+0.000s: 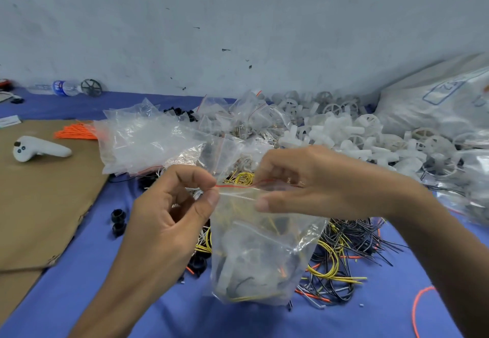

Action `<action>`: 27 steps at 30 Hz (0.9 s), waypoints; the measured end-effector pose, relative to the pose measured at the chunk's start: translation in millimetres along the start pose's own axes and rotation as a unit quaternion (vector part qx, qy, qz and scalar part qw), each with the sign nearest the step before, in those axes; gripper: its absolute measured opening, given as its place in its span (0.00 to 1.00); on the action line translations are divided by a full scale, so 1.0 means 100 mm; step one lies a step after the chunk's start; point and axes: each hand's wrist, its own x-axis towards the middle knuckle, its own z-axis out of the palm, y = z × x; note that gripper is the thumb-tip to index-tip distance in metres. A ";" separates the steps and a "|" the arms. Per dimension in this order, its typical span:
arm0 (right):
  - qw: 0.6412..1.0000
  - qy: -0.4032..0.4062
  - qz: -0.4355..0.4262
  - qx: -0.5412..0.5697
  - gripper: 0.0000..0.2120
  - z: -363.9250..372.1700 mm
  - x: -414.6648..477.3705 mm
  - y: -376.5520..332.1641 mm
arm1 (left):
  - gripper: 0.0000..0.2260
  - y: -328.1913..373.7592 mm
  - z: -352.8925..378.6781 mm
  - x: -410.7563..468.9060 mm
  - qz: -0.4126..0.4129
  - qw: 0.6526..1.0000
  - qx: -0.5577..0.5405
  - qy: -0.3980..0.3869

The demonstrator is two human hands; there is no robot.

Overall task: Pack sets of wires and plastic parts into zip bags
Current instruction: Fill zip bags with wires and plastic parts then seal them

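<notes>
Two hands on one zip bag [259,253], head cam view. Left hand [169,213] pinches the bag's top left corner btwn thumb and forefinger, other fingers loosely curled. Right hand [312,181] pinches the top edge further right, thumb in front, fingers behind the plastic. Red zip strip [238,186] runs btwn the two pinches; can't tell if the mouth is sealed. Bag hangs upright from the hands at front centre, its bottom down at the blue cloth [105,298]; touching or not, can't tell. Inside: yellow and black wire plus whitish plastic bits, blurred through the film.

Just right of the bag, partly behind it, a tangle of loose wires [344,253], black and yellow w/ some orange. Farther back on the right, a heap of white plastic parts [357,136], wheels and tubes, w/ a big printed sack [436,104] against the wall. Behind the hands, a stack of empty bags [148,141].

Left side: cardboard sheet [39,205] on the cloth, a white controller [39,149] lying on it, orange wire bundle [76,132] at its far edge. Two black rings [118,221] sit on the cloth near the cardboard's edge. Water bottle [63,88] lies on its side by the wall, far left.
</notes>
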 end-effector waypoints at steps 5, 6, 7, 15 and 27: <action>0.992 0.012 0.075 0.103 0.12 -0.10 -0.41 0.39 | 0.08 -0.06 -0.17 -0.05 -0.021 0.999 0.004 0.024; 0.989 0.029 0.075 0.122 0.12 -0.07 -0.45 0.42 | 0.09 -0.07 -0.19 -0.05 -0.023 0.999 0.005 0.026; 0.987 0.043 0.072 0.136 0.12 -0.04 -0.48 0.45 | 0.10 -0.08 -0.20 -0.06 -0.026 0.999 0.002 0.027; 0.978 0.140 0.003 0.158 0.07 0.07 -0.51 0.32 | 0.13 0.15 -0.22 -0.02 0.045 0.972 0.227 0.028; 0.985 0.143 -0.018 0.099 0.02 0.15 -0.53 0.12 | 0.07 0.52 0.40 0.19 0.182 0.914 0.320 -0.168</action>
